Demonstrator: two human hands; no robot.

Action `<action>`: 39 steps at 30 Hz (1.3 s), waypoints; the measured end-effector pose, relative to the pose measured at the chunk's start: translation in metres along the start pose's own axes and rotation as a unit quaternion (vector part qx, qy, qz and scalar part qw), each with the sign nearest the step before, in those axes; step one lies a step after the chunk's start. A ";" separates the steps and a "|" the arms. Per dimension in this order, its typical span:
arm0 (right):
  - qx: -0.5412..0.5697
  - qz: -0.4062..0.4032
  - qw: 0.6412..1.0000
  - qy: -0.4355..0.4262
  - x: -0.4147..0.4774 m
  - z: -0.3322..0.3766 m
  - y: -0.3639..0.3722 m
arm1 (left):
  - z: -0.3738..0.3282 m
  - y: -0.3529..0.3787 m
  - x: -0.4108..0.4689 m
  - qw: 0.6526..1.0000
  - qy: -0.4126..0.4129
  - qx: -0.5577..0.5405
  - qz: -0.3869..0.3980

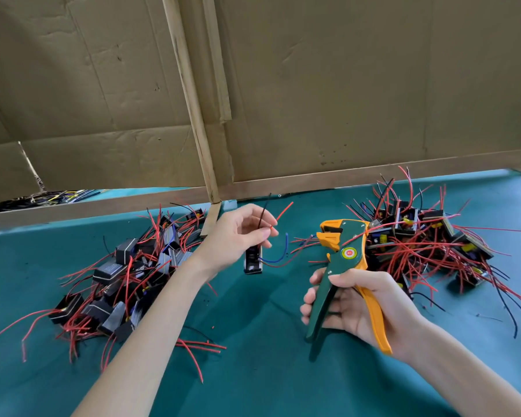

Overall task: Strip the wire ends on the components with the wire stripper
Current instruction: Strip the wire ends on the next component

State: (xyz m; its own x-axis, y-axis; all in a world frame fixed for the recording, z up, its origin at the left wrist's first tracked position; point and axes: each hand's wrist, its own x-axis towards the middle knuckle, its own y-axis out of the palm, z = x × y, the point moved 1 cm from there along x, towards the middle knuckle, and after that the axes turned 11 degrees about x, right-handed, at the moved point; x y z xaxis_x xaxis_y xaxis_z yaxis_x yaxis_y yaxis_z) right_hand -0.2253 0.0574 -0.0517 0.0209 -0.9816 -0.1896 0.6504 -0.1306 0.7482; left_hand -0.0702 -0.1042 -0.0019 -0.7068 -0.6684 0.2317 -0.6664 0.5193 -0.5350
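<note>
head view: left hand [238, 236] pinches the red and black wires [284, 210] of a black component [253, 261], mid table [268, 380]. right hand [358, 305] grips the wire stripper [342, 257] by its handles, head up. right pile [427, 245] near the far right edge, left pile [124, 284] by the left edge.

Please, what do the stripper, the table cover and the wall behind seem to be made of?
Stripper: probably hard plastic; its green and orange shells are smooth with a slight sheen.
Table cover: likely cloth; it is matte teal with soft wrinkles.
Wall: cardboard; it is matte brown with creases, dents and torn edges. It is framed by pale wooden strips, as they look.
</note>
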 end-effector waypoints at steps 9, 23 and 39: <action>-0.039 0.058 0.998 -0.005 -0.004 0.001 0.002 | -0.025 -0.004 -0.007 0.999 -0.011 -0.032 -0.028; -0.162 0.099 0.981 -0.044 -0.005 -0.003 0.003 | -0.041 0.001 -0.013 1.000 -0.015 -0.026 0.000; -0.207 0.142 0.967 -0.046 -0.008 -0.004 0.001 | -0.044 -0.004 -0.016 0.999 0.003 -0.007 0.049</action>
State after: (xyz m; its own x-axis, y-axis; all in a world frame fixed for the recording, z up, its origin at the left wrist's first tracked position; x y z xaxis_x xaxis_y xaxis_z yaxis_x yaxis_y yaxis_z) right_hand -0.2212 0.0659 -0.0520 0.1880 -0.9805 0.0567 0.8771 0.1936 0.4396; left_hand -0.0665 -0.0725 0.0320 -0.7697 -0.6115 0.1832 -0.5977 0.5895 -0.5433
